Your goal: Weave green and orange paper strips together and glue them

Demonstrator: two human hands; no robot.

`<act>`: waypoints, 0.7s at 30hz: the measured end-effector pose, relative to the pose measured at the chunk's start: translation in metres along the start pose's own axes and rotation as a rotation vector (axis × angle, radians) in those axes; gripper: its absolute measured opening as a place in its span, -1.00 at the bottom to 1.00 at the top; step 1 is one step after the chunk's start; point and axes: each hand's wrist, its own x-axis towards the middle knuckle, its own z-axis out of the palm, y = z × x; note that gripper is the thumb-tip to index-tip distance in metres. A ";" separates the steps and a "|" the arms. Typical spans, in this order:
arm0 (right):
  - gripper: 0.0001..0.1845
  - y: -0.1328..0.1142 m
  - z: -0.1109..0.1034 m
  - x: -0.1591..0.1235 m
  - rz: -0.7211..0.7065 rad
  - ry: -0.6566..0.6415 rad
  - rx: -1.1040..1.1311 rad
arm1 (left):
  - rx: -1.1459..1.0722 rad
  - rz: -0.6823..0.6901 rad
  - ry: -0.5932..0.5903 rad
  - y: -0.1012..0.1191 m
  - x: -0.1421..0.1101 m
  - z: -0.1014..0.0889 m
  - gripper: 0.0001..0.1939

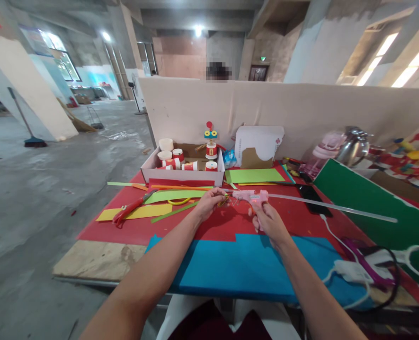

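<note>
My right hand (268, 222) is closed round the grip of a pink glue gun (251, 195), which points left over the red sheet (227, 222); a long clear glue stick (337, 208) runs out of its back to the right. My left hand (209, 200) is pinched on a small thing at the gun's nozzle, too small to name. Both hands hover just beyond the blue foam sheet (252, 264).
A white box (181, 175) of red and white paper cups, with a cup figure (211, 148), stands at the back. Red scissors (129, 210) and green and yellow paper strips lie left. A green board (372, 203), black phone (310, 194) and tangled cables (368, 271) lie right. Behind stands a cardboard partition (301, 108).
</note>
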 end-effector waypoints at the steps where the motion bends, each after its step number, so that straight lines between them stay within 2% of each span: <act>1: -0.52 0.000 0.000 0.000 0.000 -0.001 -0.003 | 0.000 -0.002 0.000 0.000 0.000 0.000 -0.72; 9: -0.49 0.002 -0.001 0.004 0.009 0.029 0.053 | -0.016 -0.014 -0.006 0.001 -0.001 0.000 -0.71; 17: -0.52 -0.002 -0.010 0.003 0.111 0.030 0.133 | -0.083 0.003 -0.044 0.005 -0.003 0.001 -0.71; 19: -0.57 0.004 -0.016 0.008 0.155 0.061 0.088 | -0.106 0.012 -0.048 0.006 -0.003 0.001 -0.70; 21: -0.62 0.012 -0.024 0.015 0.184 0.155 -0.042 | -0.115 0.018 -0.047 0.007 -0.004 0.002 -0.71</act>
